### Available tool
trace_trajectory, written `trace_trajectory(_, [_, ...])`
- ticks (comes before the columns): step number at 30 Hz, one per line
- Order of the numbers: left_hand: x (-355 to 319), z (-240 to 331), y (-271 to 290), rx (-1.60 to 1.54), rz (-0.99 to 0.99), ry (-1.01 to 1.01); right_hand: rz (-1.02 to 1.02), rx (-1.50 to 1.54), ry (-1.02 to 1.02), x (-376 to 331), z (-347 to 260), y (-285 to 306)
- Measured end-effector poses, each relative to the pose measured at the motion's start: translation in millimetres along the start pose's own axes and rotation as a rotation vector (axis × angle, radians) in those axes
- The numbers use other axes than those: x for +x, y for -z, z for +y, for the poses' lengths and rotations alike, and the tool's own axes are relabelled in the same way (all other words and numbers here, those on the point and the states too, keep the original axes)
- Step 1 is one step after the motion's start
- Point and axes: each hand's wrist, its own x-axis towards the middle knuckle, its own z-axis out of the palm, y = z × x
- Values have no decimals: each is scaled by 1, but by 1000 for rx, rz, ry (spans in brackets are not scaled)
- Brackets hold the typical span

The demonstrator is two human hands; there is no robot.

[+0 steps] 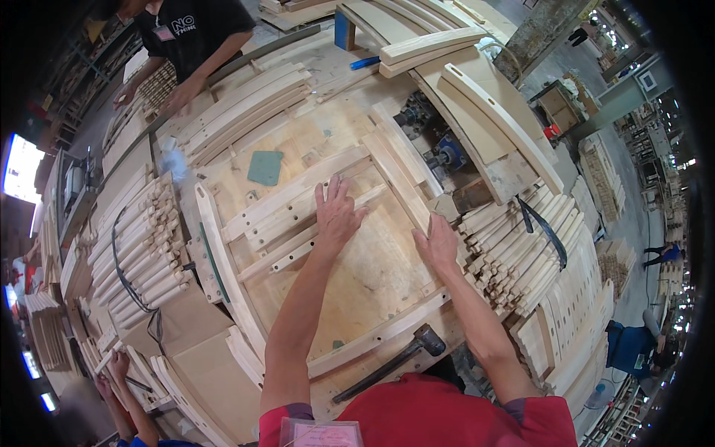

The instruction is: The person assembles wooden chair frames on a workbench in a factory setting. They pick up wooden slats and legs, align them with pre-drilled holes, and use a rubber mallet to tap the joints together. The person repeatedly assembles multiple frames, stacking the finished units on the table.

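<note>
A light wooden frame lies on the plywood work surface (372,276) in front of me, with a far rail (298,190), a left rail (223,253), a near rail (380,337) and a right rail (395,175). Inside it are loose slats with dark drilled holes, among them a wide slat (279,226) and a narrower slat (287,257). My left hand (339,212) rests over the slats, fingers spread. On the right rail my right hand (439,244) is closed, thumb toward the frame's inside. A black-headed hammer (427,340) lies beyond the near rail, close to my body.
Strapped bundles of wooden sticks stand left (141,253) and right (518,257). A green pad (265,167) lies beyond the frame. Motor-like machinery (447,153) sits under a board at right. Another person (197,45) works at the far left; more hands (115,372) show lower left.
</note>
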Motion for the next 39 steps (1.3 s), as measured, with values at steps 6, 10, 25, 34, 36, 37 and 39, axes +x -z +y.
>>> trace_trajectory(6, [-2, -3, 0, 7, 15, -1, 14, 6, 29, -6, -13, -5])
trace_trajectory(10, [-3, -5, 1, -10, 6, -5, -26, 20, 15, -9, -20, -4])
trace_trajectory(25, [-6, -5, 1, -11, 2, 1, -78, 10, -10, -8, -22, 0])
trace_trajectory(34, [-5, -4, 1, -10, 9, -4, -43, 35, 14, -8, -19, 0])
trace_trajectory(36, [-5, -3, 1, -6, 5, -6, -45, 43, 19, -10, -19, 0])
trace_trajectory(37, [-5, -3, 1, -9, 8, -8, -52, 48, 20, -10, -20, 1])
trace_trajectory(39, [-6, -4, 1, -14, 15, -10, -52, 49, 23, -10, -21, 2])
